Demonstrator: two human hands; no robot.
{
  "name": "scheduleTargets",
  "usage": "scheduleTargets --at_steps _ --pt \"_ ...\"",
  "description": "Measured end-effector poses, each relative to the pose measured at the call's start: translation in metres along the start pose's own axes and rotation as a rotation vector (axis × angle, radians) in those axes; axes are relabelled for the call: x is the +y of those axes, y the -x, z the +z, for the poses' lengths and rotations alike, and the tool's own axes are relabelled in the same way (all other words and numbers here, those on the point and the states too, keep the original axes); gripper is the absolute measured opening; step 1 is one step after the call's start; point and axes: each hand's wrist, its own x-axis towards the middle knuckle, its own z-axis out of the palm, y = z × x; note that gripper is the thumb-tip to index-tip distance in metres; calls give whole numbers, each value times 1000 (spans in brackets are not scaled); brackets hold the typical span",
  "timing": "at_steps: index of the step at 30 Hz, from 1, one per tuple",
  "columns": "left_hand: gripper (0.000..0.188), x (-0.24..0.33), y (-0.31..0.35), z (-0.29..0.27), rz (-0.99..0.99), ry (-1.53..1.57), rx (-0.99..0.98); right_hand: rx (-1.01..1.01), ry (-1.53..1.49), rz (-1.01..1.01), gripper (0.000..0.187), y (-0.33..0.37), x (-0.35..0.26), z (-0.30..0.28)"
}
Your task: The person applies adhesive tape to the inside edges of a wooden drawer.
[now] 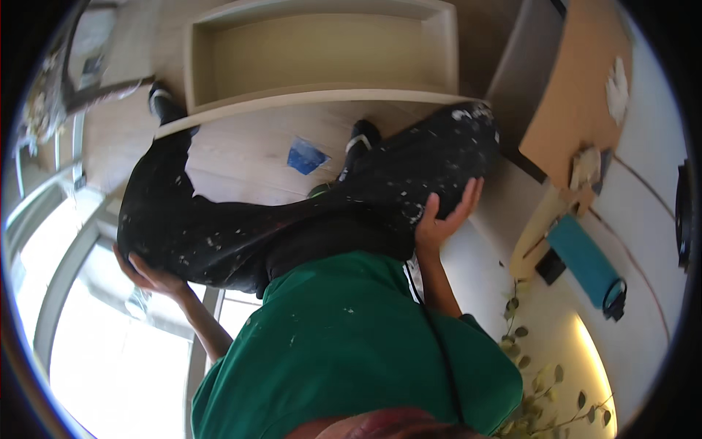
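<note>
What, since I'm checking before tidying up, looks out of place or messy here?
A blue scrap lies loose on the wooden floor, like litter, near the right shoe; the black trousers look soiled, pale-flecked perhaps by paint.

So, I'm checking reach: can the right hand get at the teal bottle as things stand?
Probably yes: the right hand looks empty and nothing seems to block the teal bottle, though it may need a stretch.

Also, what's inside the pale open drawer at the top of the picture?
Inside the drawer, only its pale bottom and inner walls show. Its front panel may hide a strip right behind it; whatever lies beneath is covered.
</note>
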Motion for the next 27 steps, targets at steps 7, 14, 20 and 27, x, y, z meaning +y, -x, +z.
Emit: scheduleTargets --at_steps 7,14,20,27 --pt "59 24 6 7 81 -89 -29 -7 -508 266 69 5 61 -15" --pt "65 28 5 6 79 -144 -94 -657 -211 727 55 123 255 26" --pt "66 48 16 3 80 -203 -116 -240 119 649 64 243 285 166" --pt "75 34 -9 6 113 -161 -214 -399 812 5 50 167 263 247"
